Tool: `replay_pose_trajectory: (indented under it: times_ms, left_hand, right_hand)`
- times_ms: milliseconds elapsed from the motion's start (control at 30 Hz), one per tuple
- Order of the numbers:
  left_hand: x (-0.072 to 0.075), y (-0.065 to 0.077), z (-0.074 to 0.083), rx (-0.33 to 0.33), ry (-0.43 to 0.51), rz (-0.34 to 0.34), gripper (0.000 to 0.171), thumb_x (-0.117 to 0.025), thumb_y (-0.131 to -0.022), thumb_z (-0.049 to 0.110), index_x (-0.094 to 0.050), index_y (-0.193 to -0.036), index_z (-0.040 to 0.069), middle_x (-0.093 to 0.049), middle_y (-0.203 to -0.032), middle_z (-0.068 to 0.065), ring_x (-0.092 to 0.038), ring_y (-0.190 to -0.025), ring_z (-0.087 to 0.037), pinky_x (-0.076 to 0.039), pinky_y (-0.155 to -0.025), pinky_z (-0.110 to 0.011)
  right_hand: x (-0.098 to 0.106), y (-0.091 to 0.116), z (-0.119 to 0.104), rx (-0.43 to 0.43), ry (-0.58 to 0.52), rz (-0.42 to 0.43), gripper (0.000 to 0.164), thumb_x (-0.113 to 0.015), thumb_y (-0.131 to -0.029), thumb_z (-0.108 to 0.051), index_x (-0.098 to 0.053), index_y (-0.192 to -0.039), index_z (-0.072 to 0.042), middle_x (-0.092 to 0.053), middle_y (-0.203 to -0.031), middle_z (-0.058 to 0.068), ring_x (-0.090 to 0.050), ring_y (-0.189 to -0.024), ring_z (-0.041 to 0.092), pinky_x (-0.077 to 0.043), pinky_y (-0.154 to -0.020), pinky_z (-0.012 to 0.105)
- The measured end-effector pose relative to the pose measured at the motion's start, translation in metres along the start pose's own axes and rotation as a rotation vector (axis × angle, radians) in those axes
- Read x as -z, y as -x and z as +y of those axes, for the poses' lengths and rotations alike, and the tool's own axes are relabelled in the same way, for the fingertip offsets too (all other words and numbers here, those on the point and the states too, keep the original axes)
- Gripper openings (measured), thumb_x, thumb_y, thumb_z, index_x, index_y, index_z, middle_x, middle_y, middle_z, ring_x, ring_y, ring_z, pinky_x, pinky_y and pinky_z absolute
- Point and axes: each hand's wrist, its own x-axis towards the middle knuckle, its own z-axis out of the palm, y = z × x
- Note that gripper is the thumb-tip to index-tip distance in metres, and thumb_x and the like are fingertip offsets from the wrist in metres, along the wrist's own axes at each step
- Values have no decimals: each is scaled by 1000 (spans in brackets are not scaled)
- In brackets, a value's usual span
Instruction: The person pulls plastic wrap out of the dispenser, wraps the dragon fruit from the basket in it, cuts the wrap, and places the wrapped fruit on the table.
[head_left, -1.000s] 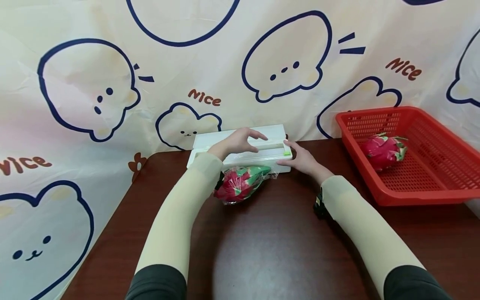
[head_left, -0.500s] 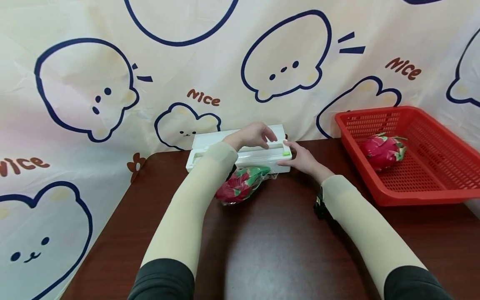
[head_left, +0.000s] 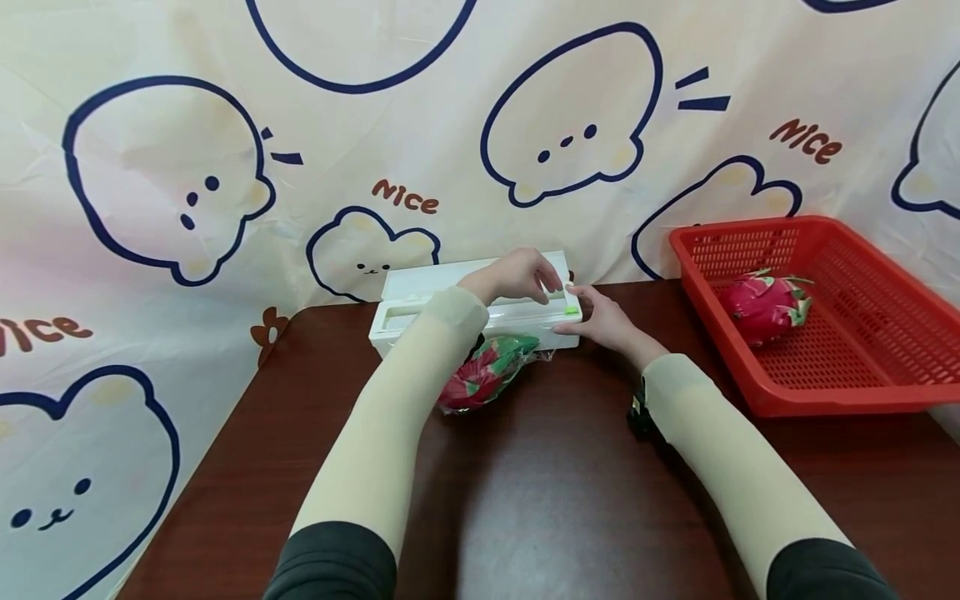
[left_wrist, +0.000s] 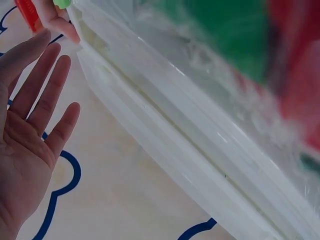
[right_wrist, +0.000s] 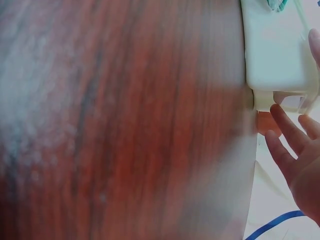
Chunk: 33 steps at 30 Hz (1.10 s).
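A white cling film dispenser (head_left: 528, 313) lies across the far side of the table with its lid tipped back. At its right end sits a green slider (head_left: 572, 310). My left hand (head_left: 513, 275) hovers over the dispenser's right half, fingers loosely bent downward; the left wrist view shows its fingers spread and holding nothing. With thumb in front and fingers behind, my right hand (head_left: 609, 322) grips the dispenser's right end. Just before the dispenser rests a dragon fruit (head_left: 491, 371) wrapped in clear film, partly hidden by my left forearm.
On the right stands a red plastic basket (head_left: 780, 400) with an unwrapped dragon fruit (head_left: 767, 305) inside. Behind the dark wooden table (head_left: 570, 500) hangs a cloth printed with cartoon bears (head_left: 450, 133).
My left hand has moved right along the dispenser, and its fingers have dipped downward. The left forearm now covers more of the wrapped dragon fruit. My right hand stays at the dispenser's end.
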Motion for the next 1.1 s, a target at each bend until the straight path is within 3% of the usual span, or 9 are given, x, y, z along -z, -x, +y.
replay_pose_trajectory:
  times_ms: [267,733,1100]
  left_hand:
    - [-9,-9,5,18,-8,-32,27,-73,-84,-1,-72,-111,1,-70,-104,-9,-62,-96,-17,-50,-81,-25]
    - [-26,-22,15,46,-94,-68,17,-72,-85,1,-76,-100,7,-66,-95,-5,-58,-88,-18,-49,-74,-25]
    - [-21,-23,14,71,-95,-78,15,-71,-84,-2,-76,-97,4,-68,-88,-7,-56,-77,-17,-49,-69,-25]
  right_hand:
    - [-2,2,2,39,-47,10,68,-82,-80,-27,-46,-136,-10,-57,-131,14,-54,-117,27,-43,-97,46]
    - [-4,-1,4,59,-46,-17,67,-81,-81,-29,-46,-138,-15,-55,-135,12,-51,-121,28,-42,-99,48]
    - [0,0,3,67,-36,12,64,-81,-82,-26,-49,-135,-10,-55,-133,13,-51,-119,30,-41,-100,50]
